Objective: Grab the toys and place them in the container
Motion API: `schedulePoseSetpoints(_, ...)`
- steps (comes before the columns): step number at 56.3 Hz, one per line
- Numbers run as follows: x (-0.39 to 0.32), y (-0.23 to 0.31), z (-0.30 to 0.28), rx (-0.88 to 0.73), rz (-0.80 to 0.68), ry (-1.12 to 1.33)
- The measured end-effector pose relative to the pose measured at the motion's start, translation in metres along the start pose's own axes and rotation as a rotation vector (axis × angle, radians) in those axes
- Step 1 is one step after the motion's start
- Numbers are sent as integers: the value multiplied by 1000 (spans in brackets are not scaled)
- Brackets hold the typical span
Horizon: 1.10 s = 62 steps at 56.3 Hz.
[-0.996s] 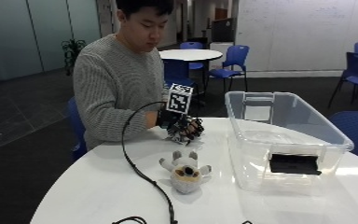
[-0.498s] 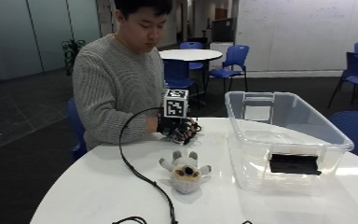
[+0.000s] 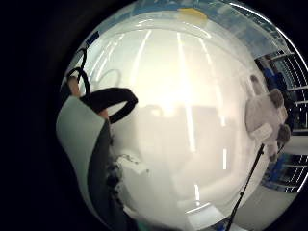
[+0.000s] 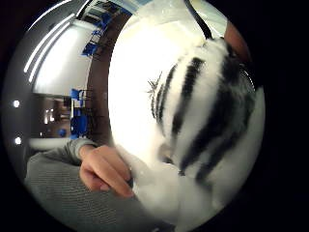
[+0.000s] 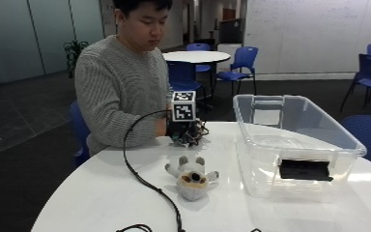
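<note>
R hand (image 5: 184, 131) on table (image 5: 95, 203), striped plush (image 4: 207, 111) at palm, grey plush (image 5: 192, 178) nearby

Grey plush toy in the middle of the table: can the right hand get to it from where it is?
Probably yes. The grey toy lies in the open on the table, nothing between it and the right hand. But that hand seems to have a striped toy against its palm, so it may be occupied.

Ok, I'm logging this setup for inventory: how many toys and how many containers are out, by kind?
Plush toys: 2, a grey plush toy lying on the table and a striped plush toy close to the palm of the gloved right hand
Clear containers: 1, the clear container standing on the table
Total: 3
</note>
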<state>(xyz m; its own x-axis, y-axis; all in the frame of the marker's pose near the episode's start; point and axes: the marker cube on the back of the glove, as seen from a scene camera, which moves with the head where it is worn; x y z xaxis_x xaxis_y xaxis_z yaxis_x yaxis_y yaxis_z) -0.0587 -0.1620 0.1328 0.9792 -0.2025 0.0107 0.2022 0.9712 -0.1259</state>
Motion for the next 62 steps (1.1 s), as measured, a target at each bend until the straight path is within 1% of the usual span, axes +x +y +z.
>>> schedulePoseSetpoints(4, -2, -13, -37, 53, -65, 39)
schedulePoseSetpoints(8, 7, -34, -103, 143, -126, 67)
schedulePoseSetpoints(12, 16, -63, -171, 241, -96, 108)
schedulePoseSetpoints(16, 22, -93, -242, 296, -114, -8)
schedulePoseSetpoints(20, 26, -118, -267, 302, -62, 38)
schedulePoseSetpoints(25, 32, -147, -272, 278, 26, 48)
schedulePoseSetpoints(28, 40, -167, -259, 249, 70, 150)
schedulePoseSetpoints(31, 47, -188, -243, 217, 72, 224)
schedulePoseSetpoints(33, 47, -207, -231, 201, 130, 201)
schedulePoseSetpoints(35, 42, -226, -218, 182, 183, 129)
schedulePoseSetpoints(38, 40, -247, -201, 145, 179, 78)
schedulePoseSetpoints(44, 48, -281, -172, 79, 165, 91)
schedulePoseSetpoints(50, 55, -296, -159, 32, 163, 57)
schedulePoseSetpoints(57, 59, -299, -156, 9, 181, 65)
schedulePoseSetpoints(62, 61, -296, -151, -62, 205, 97)
